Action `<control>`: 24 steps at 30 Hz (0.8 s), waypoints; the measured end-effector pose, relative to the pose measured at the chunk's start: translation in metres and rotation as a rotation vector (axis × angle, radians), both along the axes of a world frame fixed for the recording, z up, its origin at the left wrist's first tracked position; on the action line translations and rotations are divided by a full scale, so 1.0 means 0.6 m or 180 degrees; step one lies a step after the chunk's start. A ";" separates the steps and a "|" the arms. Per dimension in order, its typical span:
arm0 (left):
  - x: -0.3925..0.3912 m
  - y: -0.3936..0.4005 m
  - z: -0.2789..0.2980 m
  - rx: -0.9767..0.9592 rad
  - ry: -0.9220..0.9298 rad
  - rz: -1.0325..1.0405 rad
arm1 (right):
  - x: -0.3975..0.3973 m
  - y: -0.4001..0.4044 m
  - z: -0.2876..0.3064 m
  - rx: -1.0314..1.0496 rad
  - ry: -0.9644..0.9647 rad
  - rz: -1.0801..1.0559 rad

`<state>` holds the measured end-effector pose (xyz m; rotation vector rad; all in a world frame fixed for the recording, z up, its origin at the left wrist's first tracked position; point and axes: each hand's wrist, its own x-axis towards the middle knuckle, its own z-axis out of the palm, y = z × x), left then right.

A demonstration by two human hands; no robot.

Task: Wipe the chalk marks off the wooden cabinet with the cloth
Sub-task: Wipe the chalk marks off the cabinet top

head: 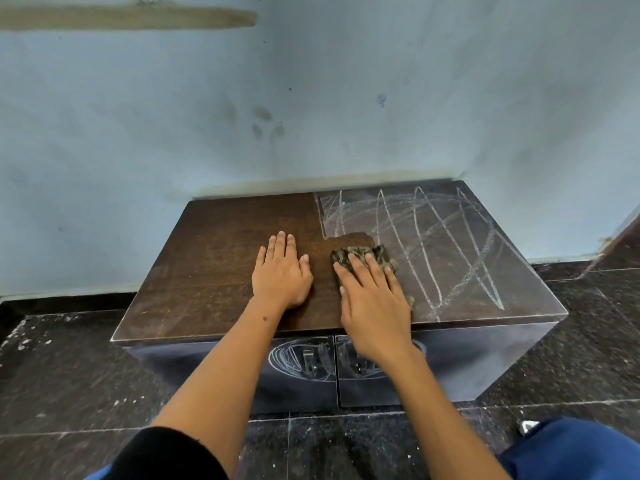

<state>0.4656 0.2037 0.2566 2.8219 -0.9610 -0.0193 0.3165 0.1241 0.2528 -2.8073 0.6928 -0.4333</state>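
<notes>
Pressing flat with straight fingers, the right hand (372, 299) pins the cloth (363, 256) to the cabinet (207, 265) top, the cloth bunched under its fingertips at the edge of the chalk marks (446, 244). Just beside it, the left hand (280, 275) rests open, palm down, on bare wood.

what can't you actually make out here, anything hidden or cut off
Head view only:
- Most of the cloth lies under the right hand, so its size and shape stay hidden.
- The chalk drawing on the right door is largely covered by the right forearm.
- The cabinet shows no back or left side from this angle.
</notes>
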 end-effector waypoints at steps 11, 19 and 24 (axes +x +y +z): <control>0.009 -0.024 0.001 0.0028 0.0073 0.0039 | 0.070 -0.039 0.027 0.0243 0.0243 0.0061; 0.012 -0.025 -0.005 -0.0019 0.0015 0.0036 | 0.029 -0.017 0.004 0.0160 0.0029 -0.0014; 0.010 -0.024 -0.002 0.0002 0.0051 0.0040 | 0.081 -0.047 0.031 0.0300 0.0270 0.0109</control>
